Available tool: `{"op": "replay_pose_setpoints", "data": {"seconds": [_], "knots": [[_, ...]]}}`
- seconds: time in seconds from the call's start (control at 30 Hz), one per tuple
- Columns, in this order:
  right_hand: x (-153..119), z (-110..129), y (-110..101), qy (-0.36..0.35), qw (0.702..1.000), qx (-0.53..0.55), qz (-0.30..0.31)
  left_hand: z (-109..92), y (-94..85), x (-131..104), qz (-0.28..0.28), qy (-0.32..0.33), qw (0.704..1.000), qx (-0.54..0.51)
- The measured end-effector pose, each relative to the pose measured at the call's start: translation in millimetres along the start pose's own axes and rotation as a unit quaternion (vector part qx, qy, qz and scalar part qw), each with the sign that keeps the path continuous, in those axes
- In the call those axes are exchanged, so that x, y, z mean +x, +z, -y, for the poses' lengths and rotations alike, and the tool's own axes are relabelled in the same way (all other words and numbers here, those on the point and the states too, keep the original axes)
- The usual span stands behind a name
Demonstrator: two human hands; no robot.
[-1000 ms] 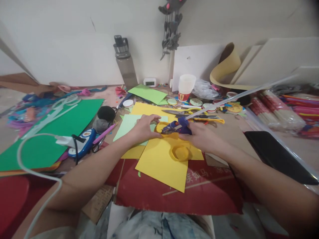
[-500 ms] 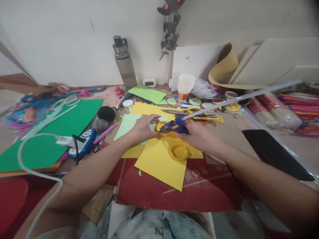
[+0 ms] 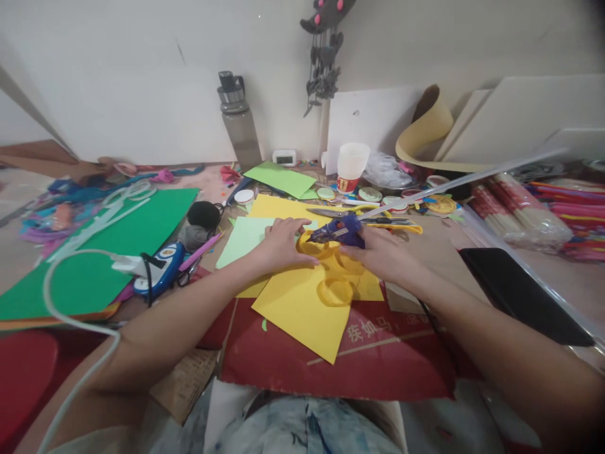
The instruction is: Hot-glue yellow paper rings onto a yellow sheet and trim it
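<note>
My right hand [image 3: 382, 252] grips a blue glue gun [image 3: 341, 231], with its nozzle pointing left. A long translucent glue stick [image 3: 463, 184] juts from its rear toward the upper right. My left hand [image 3: 285, 244] has its fingers curved around the left side of a yellow paper loop [image 3: 326, 250], thumb below and fingers above. The nozzle is close over this loop; whether it touches cannot be told. A further yellow paper loop [image 3: 335, 292] hangs nearer to me, over a yellow sheet [image 3: 302, 315]. A pale green sheet [image 3: 241, 241] lies under my left hand.
A red cardboard piece [image 3: 283, 353] lies along the front edge. Scissors [image 3: 326, 213], a paper cup [image 3: 353, 167] and small tins stand behind. To the right is a black phone-like slab [image 3: 524, 293]; to the left, green sheets [image 3: 142, 233] and a white cable [image 3: 47, 296].
The glue gun has shifted slightly right and turned a little. My left thumb has moved right along the yellow loop, and the loops have tilted slightly.
</note>
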State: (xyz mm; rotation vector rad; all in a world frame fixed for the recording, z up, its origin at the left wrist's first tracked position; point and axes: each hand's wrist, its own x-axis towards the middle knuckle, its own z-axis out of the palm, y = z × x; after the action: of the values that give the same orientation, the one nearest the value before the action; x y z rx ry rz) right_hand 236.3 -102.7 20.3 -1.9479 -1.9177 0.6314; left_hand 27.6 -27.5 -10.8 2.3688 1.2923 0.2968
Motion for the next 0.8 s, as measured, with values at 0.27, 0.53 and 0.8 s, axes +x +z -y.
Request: {"op": "replay_pose_setpoints", "data": {"seconds": [0.27,0.53,0.8], "knots": [[0.4,-19.4,4.0,0.01,0.999,0.004,-0.043,6.9,-8.0,14.7,0.005,0.057,0.998,0.008],[-0.2,-14.4,14.4,-0.045,0.997,-0.002,-0.061,22.3,-8.5,16.5,0.011,0.066,0.997,-0.036],[7.8,-15.4,35.4,-0.09,0.993,-0.041,-0.067,27.2,2.6,14.1,-0.025,0.065,0.994,-0.087]]}}
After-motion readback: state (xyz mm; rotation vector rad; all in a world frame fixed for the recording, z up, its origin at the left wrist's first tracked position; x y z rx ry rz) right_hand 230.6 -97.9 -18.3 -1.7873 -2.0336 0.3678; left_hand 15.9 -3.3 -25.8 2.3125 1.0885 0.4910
